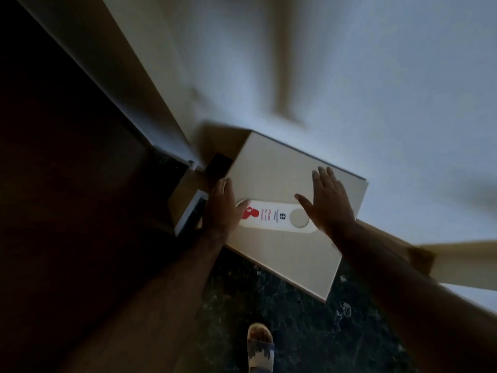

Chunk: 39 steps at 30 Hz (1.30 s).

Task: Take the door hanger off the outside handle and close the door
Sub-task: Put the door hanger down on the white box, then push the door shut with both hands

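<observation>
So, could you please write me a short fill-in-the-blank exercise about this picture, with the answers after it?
1. The door hanger lies flat on a pale ____.
2. The figure printed on the hanger is ____ in colour.
3. The left hand touches the hanger's printed end, while the right hand is spread ____ beside its round hole.
4. A foot in a ____ stands on the dark floor.

Answers: box; red; open; sandal

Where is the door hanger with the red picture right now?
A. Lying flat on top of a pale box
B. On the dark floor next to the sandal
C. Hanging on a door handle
A. The door hanger lies flat on the pale box, with the left hand at its red end and the right hand at the end with the round hole.
</observation>
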### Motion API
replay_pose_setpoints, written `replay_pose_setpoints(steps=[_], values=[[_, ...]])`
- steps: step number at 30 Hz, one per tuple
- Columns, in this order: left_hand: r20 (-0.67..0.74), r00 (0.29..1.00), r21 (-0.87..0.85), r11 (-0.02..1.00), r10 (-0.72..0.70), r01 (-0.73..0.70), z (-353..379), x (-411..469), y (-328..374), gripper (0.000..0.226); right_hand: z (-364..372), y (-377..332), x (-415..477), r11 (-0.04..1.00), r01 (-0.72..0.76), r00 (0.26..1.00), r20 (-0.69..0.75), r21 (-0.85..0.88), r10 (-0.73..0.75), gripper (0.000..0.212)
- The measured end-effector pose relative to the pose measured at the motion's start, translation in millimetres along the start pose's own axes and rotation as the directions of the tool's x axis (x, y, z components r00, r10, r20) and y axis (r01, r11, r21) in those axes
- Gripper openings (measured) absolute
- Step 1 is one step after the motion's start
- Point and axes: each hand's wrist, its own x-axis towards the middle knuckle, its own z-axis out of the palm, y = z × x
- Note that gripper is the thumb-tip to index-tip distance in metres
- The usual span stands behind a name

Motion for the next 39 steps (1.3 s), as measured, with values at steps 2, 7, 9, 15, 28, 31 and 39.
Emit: replay_pose_setpoints(steps=[2, 7, 9, 15, 28, 31, 39], values=[[-0.068, 0.993, 0.096, 0.992, 0.093, -0.086, -41, -2, 17, 0.088, -46, -22, 10, 0.992, 0.099, 0.99, -0.089, -0.076, -0.105, 0.083], [-0.301, 0.866, 0.303, 0.901, 0.399, -0.31, -177, -27, 75, 0.088, -196, -76, 10, 0.949, 0.255, 0.902, -0.307, -0.185, -0.303, 0.08], [-0.388, 0.791, 0.37, 0.866, 0.473, -0.336, -228, -39, 98, 0.089, -251, -91, 5, 0.923, 0.298, 0.853, -0.366, -0.243, -0.372, 0.08], [-0.568, 0.648, 0.437, 0.853, 0.508, -0.285, -396, -97, 169, 0.094, -423, -134, -18, 0.876, 0.316, 0.702, -0.531, -0.364, -0.474, 0.081], [-0.746, 0.391, 0.514, 0.839, 0.539, -0.177, -609, -223, 228, 0.097, -649, -221, -112, 0.776, 0.252, 0.397, -0.67, -0.578, -0.628, 0.088], [-0.759, 0.335, 0.537, 0.828, 0.559, -0.164, -635, -242, 237, 0.1, -676, -231, -132, 0.768, 0.234, 0.346, -0.687, -0.596, -0.639, 0.088], [-0.687, 0.291, 0.66, 0.739, 0.666, -0.132, -664, -285, 237, 0.109, -681, -258, -168, 0.705, 0.346, 0.289, -0.644, -0.619, -0.708, 0.092]])
